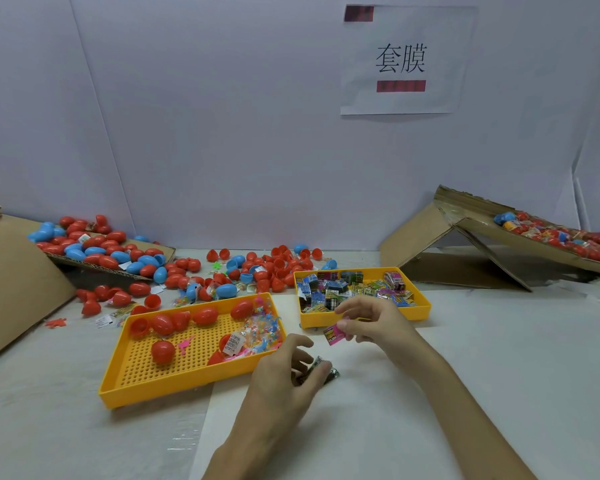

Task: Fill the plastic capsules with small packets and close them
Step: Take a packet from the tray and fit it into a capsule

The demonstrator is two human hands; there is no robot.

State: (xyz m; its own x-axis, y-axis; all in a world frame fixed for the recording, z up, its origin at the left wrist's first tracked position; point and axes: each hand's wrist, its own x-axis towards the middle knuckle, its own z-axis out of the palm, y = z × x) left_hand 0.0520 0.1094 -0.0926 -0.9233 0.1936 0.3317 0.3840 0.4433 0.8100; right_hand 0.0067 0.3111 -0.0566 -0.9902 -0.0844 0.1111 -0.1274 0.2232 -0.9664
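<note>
Two packets are up off the tabletop [482,358]: the right hand [371,323], fingers curled, pinches a pink packet [334,335] just in front of the packet tray [421,308], and the left hand [284,368] grips a dark packet [326,370] low over the tabletop. I'd carry both left to the red capsules [163,351] in the perforated tray [146,393], tuck them fully inside one half, then press the shells together squarely.

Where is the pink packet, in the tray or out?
Out. The right hand pinches the pink packet in its fingers, in front of the right tray, clear of the packets inside.
</note>
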